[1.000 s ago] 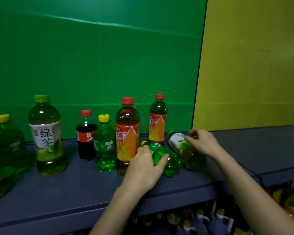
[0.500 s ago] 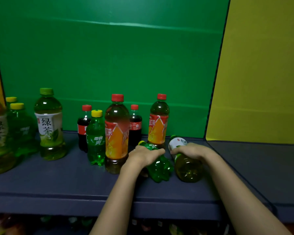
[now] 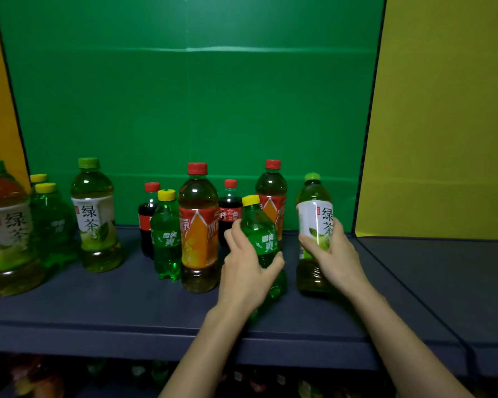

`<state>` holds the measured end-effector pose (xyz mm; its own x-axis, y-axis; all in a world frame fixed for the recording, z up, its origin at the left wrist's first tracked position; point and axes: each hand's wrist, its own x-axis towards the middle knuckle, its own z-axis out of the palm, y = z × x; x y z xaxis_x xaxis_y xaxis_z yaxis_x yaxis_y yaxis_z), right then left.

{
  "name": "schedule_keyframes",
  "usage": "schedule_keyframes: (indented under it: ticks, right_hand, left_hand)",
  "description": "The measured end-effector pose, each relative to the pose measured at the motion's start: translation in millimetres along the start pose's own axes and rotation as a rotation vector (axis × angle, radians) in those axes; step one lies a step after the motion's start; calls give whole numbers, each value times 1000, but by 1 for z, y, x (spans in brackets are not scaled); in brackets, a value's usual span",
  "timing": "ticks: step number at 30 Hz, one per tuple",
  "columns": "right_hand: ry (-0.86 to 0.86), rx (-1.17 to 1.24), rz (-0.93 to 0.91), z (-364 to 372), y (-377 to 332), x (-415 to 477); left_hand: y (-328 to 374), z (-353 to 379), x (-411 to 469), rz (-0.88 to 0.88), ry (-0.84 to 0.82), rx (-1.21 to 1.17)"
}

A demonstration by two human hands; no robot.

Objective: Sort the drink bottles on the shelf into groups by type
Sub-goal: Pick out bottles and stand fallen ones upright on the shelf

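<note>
**Two bottles in the hands, near the middle of the shelf**

The small green soda bottle (image 3: pixel 260 234), with a yellow cap, is near the middle of the shelf (image 3: pixel 127 305) and leans a little to the left. The left hand (image 3: pixel 246 271) has its grip clamped around the bottle's body, thumb on the right side and fingers on the left. I cannot tell if its base touches the shelf.

Just beside it on the right, the green tea bottle (image 3: pixel 314 222) is upright and holds yellow-green liquid up to the neck. The grip of the right hand (image 3: pixel 332 254) is closed around its white label.

Just left of the left hand stands a red tea bottle (image 3: pixel 199 231) with amber liquid. A second red tea bottle (image 3: pixel 272 191) and a cola bottle (image 3: pixel 230 208) with dark liquid stand behind. Further left are a second green soda bottle (image 3: pixel 166 234) and another cola bottle (image 3: pixel 147 216). More green tea and green soda bottles stand near the left edge.

A bare strip of shelf runs along the front edge. There is also bare shelf to the right of the green tea bottle. Behind are a green back panel (image 3: pixel 184 110) and a yellow panel (image 3: pixel 443 110).
</note>
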<state>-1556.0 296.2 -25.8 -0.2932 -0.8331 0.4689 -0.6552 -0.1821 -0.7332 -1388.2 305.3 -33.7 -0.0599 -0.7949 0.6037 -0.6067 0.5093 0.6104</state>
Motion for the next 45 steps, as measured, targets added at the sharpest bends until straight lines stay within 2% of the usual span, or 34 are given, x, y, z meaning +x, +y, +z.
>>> schedule_keyframes:
  ticks: [4,9,15,19,23,25,30,36,39,45]
  right_hand:
    - [72,101,-103,3,4,-11]
    - [64,138,-151,8,5,-17]
    - [55,132,-122,10,5,-21]
    - [-33,163,-79,7,10,-27]
    - [-86,277,12,1,14,-29]
    - [-99,368,48,-2,12,-30]
    - [-86,436,64,-3,12,-29]
    - [-43,384,67,8,-2,-19]
    - [-5,376,78,15,-8,-18]
    - [87,345,92,19,-10,-22]
  left_hand:
    - [-4,4,-7,82,13,-22]
    - [-8,10,-11,65,-33,-45]
    - [-9,10,-14,9,-45,-37]
    - [-18,-1,-24,14,-81,14]
    - [-28,-28,-35,139,145,70]
    - [-36,-43,-34,141,241,60]
    - [-66,-79,-15,46,411,23]
    - [-122,-120,14,-189,570,94]
    - [-146,-133,30,-281,565,66]
    - [-192,-142,55,-422,448,-50]
